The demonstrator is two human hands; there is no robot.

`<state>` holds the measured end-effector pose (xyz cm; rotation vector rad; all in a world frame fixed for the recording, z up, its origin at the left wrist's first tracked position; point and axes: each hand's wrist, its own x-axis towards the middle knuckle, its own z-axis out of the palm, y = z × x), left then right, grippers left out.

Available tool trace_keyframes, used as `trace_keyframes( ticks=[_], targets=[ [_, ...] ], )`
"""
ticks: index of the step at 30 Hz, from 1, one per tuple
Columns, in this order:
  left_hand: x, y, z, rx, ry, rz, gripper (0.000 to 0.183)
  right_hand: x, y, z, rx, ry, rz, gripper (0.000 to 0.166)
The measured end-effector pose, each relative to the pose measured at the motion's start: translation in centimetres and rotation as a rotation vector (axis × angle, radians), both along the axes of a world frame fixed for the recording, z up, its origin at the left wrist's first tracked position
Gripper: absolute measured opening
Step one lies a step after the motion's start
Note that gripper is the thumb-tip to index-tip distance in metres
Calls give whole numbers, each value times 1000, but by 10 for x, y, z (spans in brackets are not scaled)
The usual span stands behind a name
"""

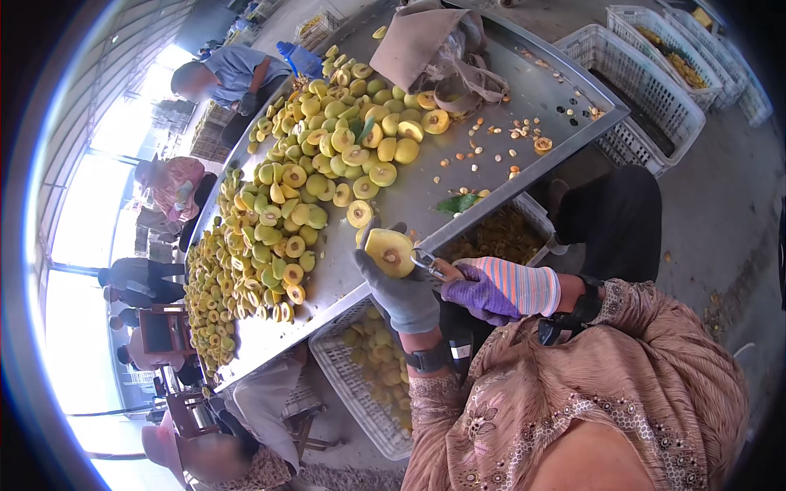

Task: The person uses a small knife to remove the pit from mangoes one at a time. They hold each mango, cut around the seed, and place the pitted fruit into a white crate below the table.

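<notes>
My left hand (402, 294), in a grey glove, holds a halved yellow fruit (390, 253) with its cut face and brown centre turned up. In a purple glove with a striped cuff, my right hand (491, 288) grips a pitting tool (435, 265). Its metal loop is at the right edge of the fruit half; whether it touches cannot be told. Both hands are just off the near edge of a metal table (393, 205). A large heap of halved yellow-green fruit (319, 159) covers much of that table.
Loose pits (522, 130) and a green leaf (457, 204) lie on the table, as does a brown cloth bag (424, 49). Below its edge stand a crate of fruit halves (362, 393) and a crate of scraps (500, 236). White crates (638, 92) stand right; co-workers sit left.
</notes>
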<state>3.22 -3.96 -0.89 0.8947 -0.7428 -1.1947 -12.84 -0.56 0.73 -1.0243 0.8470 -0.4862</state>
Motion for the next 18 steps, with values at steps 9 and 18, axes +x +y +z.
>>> trace_keyframes(
  ticks=[9,18],
  targets=[
    [-4,6,-2,-101,10,66,36,0,6,8,1,11,-9,29],
    [-7,18,0,-120,179,-57,43,1,10,5,-1,-7,-118,31]
  ],
)
